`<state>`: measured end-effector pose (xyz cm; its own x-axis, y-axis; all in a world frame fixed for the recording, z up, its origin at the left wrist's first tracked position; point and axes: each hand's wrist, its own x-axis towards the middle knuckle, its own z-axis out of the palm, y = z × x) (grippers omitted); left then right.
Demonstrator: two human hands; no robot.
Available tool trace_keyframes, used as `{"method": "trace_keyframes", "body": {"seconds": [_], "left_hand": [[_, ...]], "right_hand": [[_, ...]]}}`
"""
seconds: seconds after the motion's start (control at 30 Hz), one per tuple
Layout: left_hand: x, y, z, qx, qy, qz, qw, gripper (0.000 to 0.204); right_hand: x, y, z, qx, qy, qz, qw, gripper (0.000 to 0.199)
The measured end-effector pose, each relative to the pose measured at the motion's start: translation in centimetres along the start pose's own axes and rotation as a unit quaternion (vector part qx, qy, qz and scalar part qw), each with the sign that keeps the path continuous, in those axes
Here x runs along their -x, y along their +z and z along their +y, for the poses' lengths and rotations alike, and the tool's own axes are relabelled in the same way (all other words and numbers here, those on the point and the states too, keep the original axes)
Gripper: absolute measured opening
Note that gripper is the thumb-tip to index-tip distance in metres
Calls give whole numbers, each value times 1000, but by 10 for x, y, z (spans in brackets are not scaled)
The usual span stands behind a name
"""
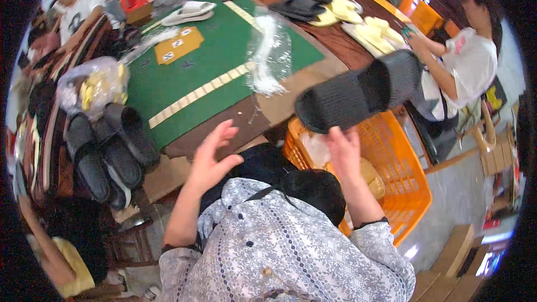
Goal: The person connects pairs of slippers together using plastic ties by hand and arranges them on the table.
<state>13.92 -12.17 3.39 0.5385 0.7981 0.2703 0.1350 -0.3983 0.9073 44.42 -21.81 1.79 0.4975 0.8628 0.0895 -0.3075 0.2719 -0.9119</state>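
Dark slipper [331,102] at fingertips of right hand [345,154]

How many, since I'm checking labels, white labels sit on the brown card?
3: the near-left label, the middle label and the far-right label on the brown card. None there looks hidden.

From my remote station I am viewing a bench [232,124] with a brown surface, over which a green mat [215,59] is spreading. Strips of pale squares [201,95] are running across the mat; a yellow-brown card [193,39] bearing black-and-white markers and a clear bag [268,50] of white strands are also lying there. White slippers [196,10] are resting toward the far edge. Farther right, black slippers [299,5] and pale-yellow slippers [376,34] are occupying the brown area. Dark slippers [92,162] are clustering at the near-left corner.
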Motion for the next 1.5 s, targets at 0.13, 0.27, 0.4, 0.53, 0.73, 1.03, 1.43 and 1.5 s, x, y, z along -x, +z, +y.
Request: {"method": "trace_keyframes", "body": {"seconds": [0.13,0.27,0.4,0.53,0.73,1.03,1.43,1.5], "left_hand": [[3,25,5,285,18,120,951,68],[31,2,-22,440,-79,329,832,37],[62,-20,-48,373,-85,418,824,39],[69,-19,-43,182,-14,390,902,47],[82,-18,-16,51,11,397,916,45],[37,-122,-11,100,-27,340,935,24],[-56,-137,-86,-230,-244,351,874,38],[-46,-130,-97,-333,-110,424,835,40]], "right_hand": [[7,110,34,-44,96,-207,973,43],[-15,153,67,53,213,-341,914,59],[-38,177,83,141,37,-188,971,84],[-64,187,86,220,-20,-168,961,76],[-107,153,92,247,-216,-72,942,58],[-119,168,28,526,-333,-189,759,53],[-125,172,83,396,-125,-286,864,42],[-127,155,65,500,-227,-228,804,33]]}}
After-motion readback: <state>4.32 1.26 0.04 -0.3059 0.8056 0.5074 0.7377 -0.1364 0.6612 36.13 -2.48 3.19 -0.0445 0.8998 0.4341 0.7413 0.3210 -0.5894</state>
